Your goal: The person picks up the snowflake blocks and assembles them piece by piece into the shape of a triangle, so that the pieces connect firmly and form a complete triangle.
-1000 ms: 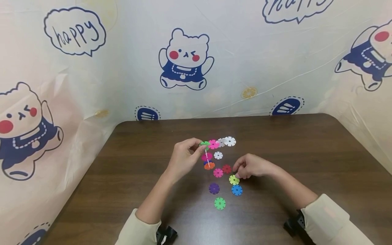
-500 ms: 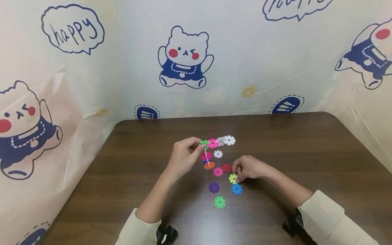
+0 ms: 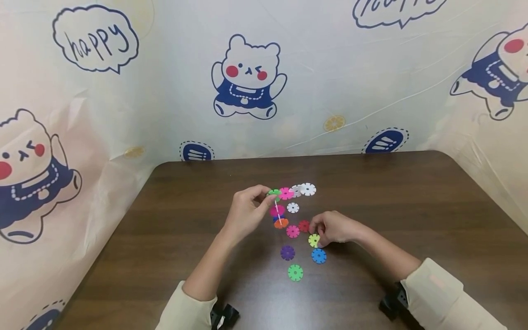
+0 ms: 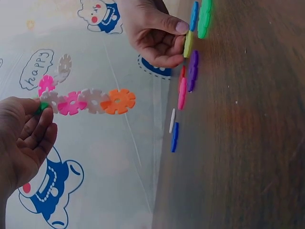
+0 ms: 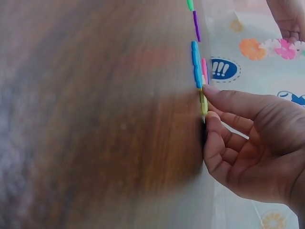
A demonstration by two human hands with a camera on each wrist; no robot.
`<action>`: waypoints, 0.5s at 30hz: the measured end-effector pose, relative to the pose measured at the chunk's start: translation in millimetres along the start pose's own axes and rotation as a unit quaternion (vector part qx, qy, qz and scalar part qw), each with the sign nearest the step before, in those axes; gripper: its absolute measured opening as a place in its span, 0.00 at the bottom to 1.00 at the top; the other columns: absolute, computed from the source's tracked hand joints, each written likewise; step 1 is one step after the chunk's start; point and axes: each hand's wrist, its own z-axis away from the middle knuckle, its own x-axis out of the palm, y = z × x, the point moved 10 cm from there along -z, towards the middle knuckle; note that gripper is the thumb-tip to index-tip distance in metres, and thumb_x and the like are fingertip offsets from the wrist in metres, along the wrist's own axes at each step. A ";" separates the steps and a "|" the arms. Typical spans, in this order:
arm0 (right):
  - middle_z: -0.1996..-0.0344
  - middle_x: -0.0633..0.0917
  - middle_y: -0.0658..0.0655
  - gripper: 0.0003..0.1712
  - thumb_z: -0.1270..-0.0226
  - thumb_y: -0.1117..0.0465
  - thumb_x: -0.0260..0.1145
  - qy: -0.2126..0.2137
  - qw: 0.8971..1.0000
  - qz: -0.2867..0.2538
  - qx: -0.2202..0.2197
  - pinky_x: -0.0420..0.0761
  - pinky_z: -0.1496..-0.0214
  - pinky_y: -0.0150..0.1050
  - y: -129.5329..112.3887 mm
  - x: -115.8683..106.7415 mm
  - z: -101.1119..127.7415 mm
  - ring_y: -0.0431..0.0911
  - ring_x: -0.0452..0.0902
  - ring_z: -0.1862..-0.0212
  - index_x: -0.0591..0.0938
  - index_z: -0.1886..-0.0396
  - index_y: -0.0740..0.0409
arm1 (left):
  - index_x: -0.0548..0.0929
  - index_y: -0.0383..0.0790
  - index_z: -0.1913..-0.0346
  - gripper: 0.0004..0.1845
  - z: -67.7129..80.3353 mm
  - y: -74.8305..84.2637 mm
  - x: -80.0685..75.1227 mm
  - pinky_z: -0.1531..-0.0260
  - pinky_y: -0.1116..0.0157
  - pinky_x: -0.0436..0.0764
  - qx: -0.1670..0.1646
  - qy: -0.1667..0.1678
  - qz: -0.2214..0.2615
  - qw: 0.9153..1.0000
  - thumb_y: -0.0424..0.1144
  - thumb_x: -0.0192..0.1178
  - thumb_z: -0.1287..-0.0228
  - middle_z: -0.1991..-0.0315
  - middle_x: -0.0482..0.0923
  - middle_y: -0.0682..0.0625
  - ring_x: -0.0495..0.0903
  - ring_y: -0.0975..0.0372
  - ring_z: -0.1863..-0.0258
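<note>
My left hand [image 3: 247,208] pinches a green notched plastic disc [image 3: 274,195], the corner of a chain of interlocked discs held above the table. One branch runs through pink to white discs [image 3: 307,189]; the other, seen in the left wrist view, alternates white and pink and ends at an orange disc [image 4: 119,101]. My right hand [image 3: 339,226] holds a yellow disc [image 3: 314,240] between thumb and fingers, low at the tabletop. In the right wrist view, the thumb lies on the edge of this yellow disc [image 5: 204,106].
Loose discs lie on the brown table [image 3: 165,247]: red [image 3: 303,226], pink [image 3: 293,231], purple [image 3: 287,252], blue [image 3: 319,256], green [image 3: 295,272] and a small white one [image 3: 293,207]. A printed cartoon sheet [image 3: 313,82] hangs behind the table.
My right hand has shifted slightly left and closed in on the yellow disc, which has barely moved. My left hand stays almost still with the chain.
</note>
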 end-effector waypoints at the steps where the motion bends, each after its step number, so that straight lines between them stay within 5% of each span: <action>1: 0.84 0.73 0.48 0.15 0.54 0.71 0.75 0.001 1.000 0.004 0.004 0.68 0.76 0.33 0.5 0.2 -0.2 0.39 0.66 0.80 0.80 0.67 0.57 | 0.83 0.35 0.67 0.02 0.0 0.1 -0.2 0.72 0.67 0.80 0.000 0.000 0.001 1.000 0.31 0.64 0.40 0.76 0.79 0.51 0.75 0.65 0.76; 9: 0.82 0.74 0.48 0.11 0.51 0.71 0.73 0.040 0.999 0.010 0.003 0.69 0.74 0.35 -1.0 -7.0 1.9 0.41 0.67 0.77 0.79 0.76 0.56 | 0.83 0.35 0.67 0.02 1.1 -0.3 -1.9 0.73 0.68 0.79 -0.003 0.001 0.003 1.000 0.32 0.64 0.40 0.76 0.79 0.52 0.74 0.65 0.77; 15: 0.81 0.78 0.50 0.03 0.44 0.69 0.69 0.099 0.992 -0.072 0.017 0.73 0.74 0.37 4.6 -30.9 7.9 0.42 0.71 0.77 0.82 0.72 0.62 | 0.84 0.35 0.67 0.02 1.0 -2.2 -4.5 0.72 0.67 0.79 -0.001 0.006 0.005 1.000 0.31 0.64 0.40 0.76 0.79 0.51 0.75 0.65 0.76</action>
